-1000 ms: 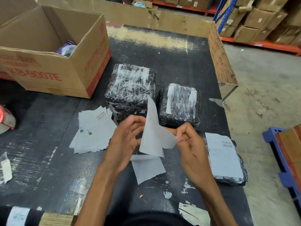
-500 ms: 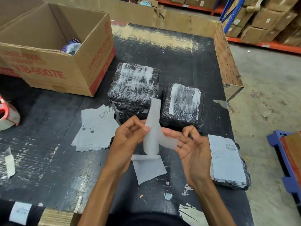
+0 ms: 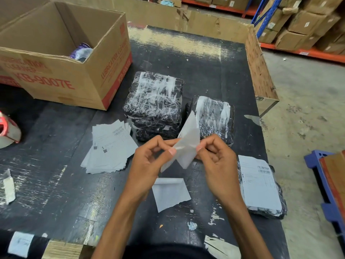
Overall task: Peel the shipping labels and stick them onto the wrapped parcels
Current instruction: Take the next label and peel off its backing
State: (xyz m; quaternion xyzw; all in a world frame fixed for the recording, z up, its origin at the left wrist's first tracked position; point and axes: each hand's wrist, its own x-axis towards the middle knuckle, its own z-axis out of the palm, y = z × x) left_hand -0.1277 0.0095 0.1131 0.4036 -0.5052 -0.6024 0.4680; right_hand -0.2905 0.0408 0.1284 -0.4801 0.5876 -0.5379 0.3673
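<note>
– One label sheet (image 3: 188, 144) up in the air, what's it like?
– Pale, blank on the side we see, bent so 2 flaps fan apart. Its top corner pokes up in front of the flat parcel (image 3: 214, 120). It's held above the middle of the table (image 3: 205, 62), not touching it.
– Hands?
– Left hand (image 3: 149, 165) pinches the sheet's left edge btwn thumb & forefinger, other fingers loosely curled. Right hand (image 3: 218, 165) pinches the right edge the same way. The 2 hands are close together.
– Other labels?
– A fanned stack of labels (image 3: 110, 150) lies left of the hands, barcodes up. A loose backing paper (image 3: 169, 193) lies flat just near of them.
– Parcels?
– Black, under shiny clear film. Tall parcel (image 3: 155, 101) sits far of the hands, w/ the flat parcel just right of it. Labelled parcel (image 3: 261, 187) lies near right, printed label on top.
– Else?
– Open cardboard box (image 3: 61, 58) far left, tape dispenser (image 3: 7, 131) at the left edge.
</note>
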